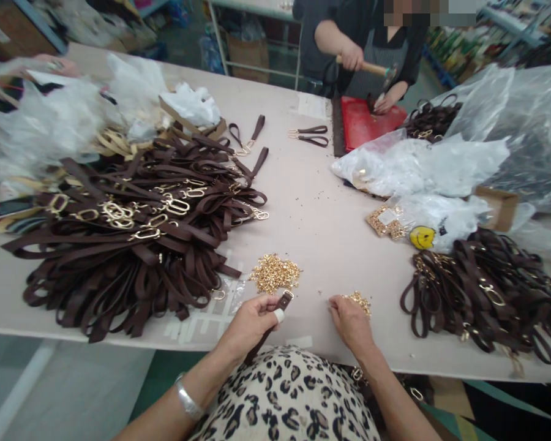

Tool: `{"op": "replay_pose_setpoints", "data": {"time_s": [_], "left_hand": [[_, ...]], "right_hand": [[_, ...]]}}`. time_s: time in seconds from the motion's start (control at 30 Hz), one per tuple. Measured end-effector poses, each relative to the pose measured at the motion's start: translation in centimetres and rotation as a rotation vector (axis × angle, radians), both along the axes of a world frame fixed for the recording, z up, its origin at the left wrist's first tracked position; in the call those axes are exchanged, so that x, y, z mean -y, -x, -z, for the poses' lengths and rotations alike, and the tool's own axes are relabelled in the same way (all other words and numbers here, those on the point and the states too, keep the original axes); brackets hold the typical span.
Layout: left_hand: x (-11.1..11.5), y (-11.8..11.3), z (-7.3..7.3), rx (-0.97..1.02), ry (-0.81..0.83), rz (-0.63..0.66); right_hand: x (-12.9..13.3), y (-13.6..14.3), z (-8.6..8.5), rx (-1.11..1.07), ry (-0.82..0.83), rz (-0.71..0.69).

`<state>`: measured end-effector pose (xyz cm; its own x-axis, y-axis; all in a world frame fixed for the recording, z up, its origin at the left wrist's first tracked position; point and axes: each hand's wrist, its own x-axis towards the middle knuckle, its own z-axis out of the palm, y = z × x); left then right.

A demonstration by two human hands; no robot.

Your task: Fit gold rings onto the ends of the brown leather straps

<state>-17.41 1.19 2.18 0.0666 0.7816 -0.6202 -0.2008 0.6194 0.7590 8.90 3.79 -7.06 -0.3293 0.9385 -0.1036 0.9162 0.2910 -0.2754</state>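
Observation:
Between the thumb and fingers of my left hand is a dark brown leather strap, with a gold metal fitting at its upper end. A white wrap covers a fingertip of that hand. Just beyond it lies a heap of small gold metal fasteners. My right hand is closed, fingertips down at the table beside a smaller heap of gold fasteners. Whatever those fingers pinch, if anything, is hidden. To the left spreads a large pile of brown straps with gold rings and clasps.
More looped straps lie at the right, near plastic bags and a packet of gold pieces. Across the table, a co-worker's hand holds a hammer above a red pad. Two strap loops lie nearby.

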Motion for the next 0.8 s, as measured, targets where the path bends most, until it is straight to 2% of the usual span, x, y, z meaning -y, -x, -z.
{"op": "replay_pose_setpoints", "data": {"time_s": [0.13,0.37,0.6,0.67,0.8], "left_hand": [[-0.1,-0.3,-0.1,0.026,-0.025,0.025],[-0.1,-0.9,0.4,0.036,-0.096,0.067],[0.1,-1.4,1.6,0.004,-0.108,0.044],[0.2,-1.5,1.8,-0.003,-0.115,0.034],[0.1,-1.8,1.8,-0.009,-0.151,0.038]], "right_hand": [[-0.3,-0.1,-0.2,0.035,-0.004,-0.053],[0.1,0.4,0.1,0.163,-0.11,-0.144],[-0.4,0.2,0.6,-0.018,-0.074,-0.074],[-0.3,1.0,-0.1,-0.183,-0.023,-0.011],[0.4,4.5,-3.2,-0.812,0.161,0.209]]}}
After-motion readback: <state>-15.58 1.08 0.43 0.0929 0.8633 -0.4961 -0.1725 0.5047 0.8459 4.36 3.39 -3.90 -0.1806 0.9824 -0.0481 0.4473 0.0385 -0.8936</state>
